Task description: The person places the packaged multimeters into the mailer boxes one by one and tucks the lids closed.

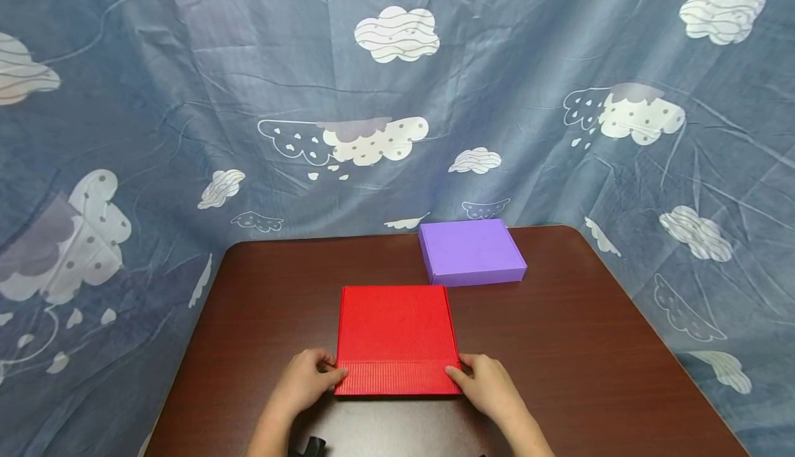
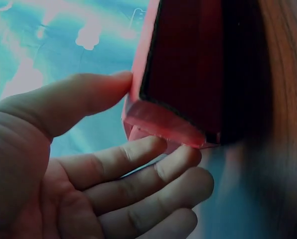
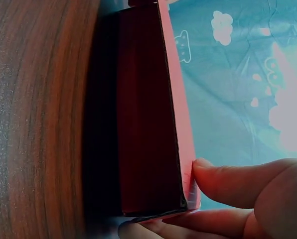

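Note:
A flat red cardboard box (image 1: 397,326) lies on the brown table, its ribbed near strip toward me. My left hand (image 1: 306,382) holds its near left corner, thumb on the top face and fingers against the side. At the near right corner, my right hand (image 1: 493,384) grips in the same way. The left wrist view shows the left thumb (image 2: 96,94) on the red top edge and the fingertips at the end wall. From the right wrist, the box's dark front side (image 3: 148,114) faces the camera, and the right thumb (image 3: 223,181) presses its top.
A purple box (image 1: 475,250) rests at the table's back edge, behind and right of the red one. The brown table (image 1: 267,305) has a blue cloth (image 1: 298,188) with cloud prints hanging behind and at both sides. A small black object (image 1: 313,446) shows beside the left wrist.

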### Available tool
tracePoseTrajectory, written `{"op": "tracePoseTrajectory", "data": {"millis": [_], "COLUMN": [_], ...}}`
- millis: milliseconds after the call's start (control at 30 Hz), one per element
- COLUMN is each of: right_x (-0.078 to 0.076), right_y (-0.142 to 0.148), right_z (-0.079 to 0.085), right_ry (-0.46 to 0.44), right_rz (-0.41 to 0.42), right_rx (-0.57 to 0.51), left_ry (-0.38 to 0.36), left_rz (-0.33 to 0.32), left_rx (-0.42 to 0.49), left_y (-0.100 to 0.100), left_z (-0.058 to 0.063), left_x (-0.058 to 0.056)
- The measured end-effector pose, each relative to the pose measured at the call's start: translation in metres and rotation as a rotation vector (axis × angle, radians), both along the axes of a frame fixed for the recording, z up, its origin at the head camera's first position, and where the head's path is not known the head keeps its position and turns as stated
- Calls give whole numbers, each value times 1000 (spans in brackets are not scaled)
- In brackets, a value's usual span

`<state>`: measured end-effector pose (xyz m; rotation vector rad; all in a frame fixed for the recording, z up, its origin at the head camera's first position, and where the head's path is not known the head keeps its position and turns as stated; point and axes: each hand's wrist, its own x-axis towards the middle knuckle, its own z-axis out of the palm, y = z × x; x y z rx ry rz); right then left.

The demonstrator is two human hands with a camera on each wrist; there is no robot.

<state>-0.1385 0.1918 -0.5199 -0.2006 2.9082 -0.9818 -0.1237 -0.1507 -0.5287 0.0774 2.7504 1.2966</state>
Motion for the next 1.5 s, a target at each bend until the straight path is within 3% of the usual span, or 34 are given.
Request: {"op": "tracePoseTrajectory", "data": {"millis": [300,433,633,800,1200,1500], "right_x": [0,0,0,-2,-7,-7], "right_y": [0,0,0,2,10,14], "right_z": [2,2,3,1,-10,-17], "right_ry": [1,-25,-32,-89,-186,-158], "right_rz": [6,1,-4,-14,-51,-99], "right_rx": [-11,-26,-44,-103,-240,-168], "left_ry": [-95,-114,-136,-160,-138,-98], "left_rz": [-5,-7,7,10,-11,-26], "left_rx": [185,226,229,244,247,174], "left_y": [-4,-4,-4,-3,-4,-4], "left_z": [-1,2,6,4,3,-3], "left_x": [-1,-1,-1,-2,-3,-4]}}
